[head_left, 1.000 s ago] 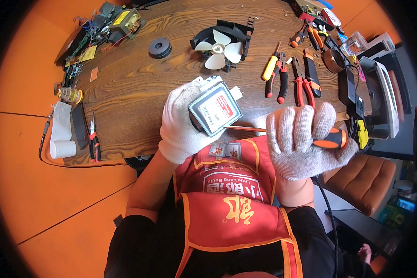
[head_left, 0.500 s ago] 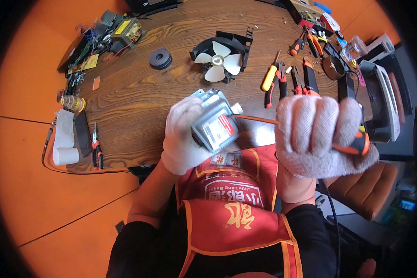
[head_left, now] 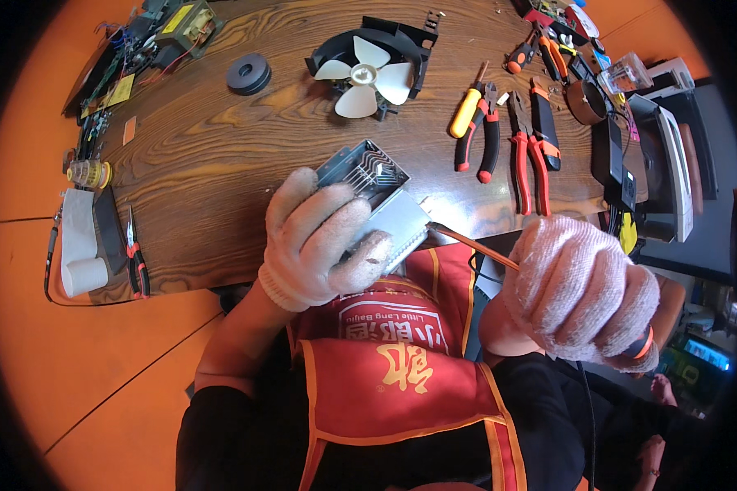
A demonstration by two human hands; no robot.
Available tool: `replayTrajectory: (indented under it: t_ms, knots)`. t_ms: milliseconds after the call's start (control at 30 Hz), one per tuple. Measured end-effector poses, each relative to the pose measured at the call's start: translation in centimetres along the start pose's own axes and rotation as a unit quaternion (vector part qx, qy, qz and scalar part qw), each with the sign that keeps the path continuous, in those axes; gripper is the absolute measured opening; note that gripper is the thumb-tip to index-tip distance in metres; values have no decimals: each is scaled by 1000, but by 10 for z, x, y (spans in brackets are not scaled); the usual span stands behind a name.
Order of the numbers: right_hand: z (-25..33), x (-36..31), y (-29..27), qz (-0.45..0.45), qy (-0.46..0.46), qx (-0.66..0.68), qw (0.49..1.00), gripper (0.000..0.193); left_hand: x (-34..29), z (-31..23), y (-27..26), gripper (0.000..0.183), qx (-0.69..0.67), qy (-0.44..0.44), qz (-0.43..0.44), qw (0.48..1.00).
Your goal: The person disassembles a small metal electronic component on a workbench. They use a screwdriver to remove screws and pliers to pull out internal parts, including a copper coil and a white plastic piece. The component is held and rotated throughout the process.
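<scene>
Grey metal box [head_left: 377,196] with cooling fins sits in the left hand [head_left: 319,237], gloved fingers wrapped round its near side, held just above the table [head_left: 213,155] edge. Right hand [head_left: 585,290] — also gloved — is clenched on a screwdriver [head_left: 487,250], whose shaft runs up-left until its tip touches the box's right corner. Farther back on the wood lie a white fan [head_left: 368,69] in a black housing, a black ring [head_left: 249,74], and red-handled pliers [head_left: 528,147] beside a yellow-handled driver [head_left: 467,110]. Small cutters [head_left: 135,254] rest at the left edge, near a white roll [head_left: 80,245].
</scene>
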State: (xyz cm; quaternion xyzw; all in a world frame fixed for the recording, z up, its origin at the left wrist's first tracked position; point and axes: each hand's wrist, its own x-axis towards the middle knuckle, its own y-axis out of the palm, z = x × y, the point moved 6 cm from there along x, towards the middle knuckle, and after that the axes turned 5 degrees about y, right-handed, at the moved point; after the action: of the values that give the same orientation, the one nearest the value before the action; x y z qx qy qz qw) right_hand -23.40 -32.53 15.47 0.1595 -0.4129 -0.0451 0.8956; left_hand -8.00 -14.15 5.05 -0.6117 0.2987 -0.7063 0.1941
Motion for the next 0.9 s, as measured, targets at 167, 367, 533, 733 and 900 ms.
replayTrajectory:
  t_ms: [167,367,533,733,900]
  knots:
    - [3,-15,-7,-17,3,-38,999,41,0,0,2,45,0,-1,-8,1000]
    - [2,-19,-5,-31,-17,-43,998,43,-1,-4,5,45,-7,13,-4,1000]
    - [-5,-16,-4,-15,-33,-2,999,47,1,-7,4,44,-7,16,-2,1000]
    - [-13,-17,-6,7,-19,-20,1000,50,6,-9,5,32,-55,3,15,998]
    - [-11,-16,-7,67,16,-14,998,52,7,-9,6,30,-46,-7,16,999]
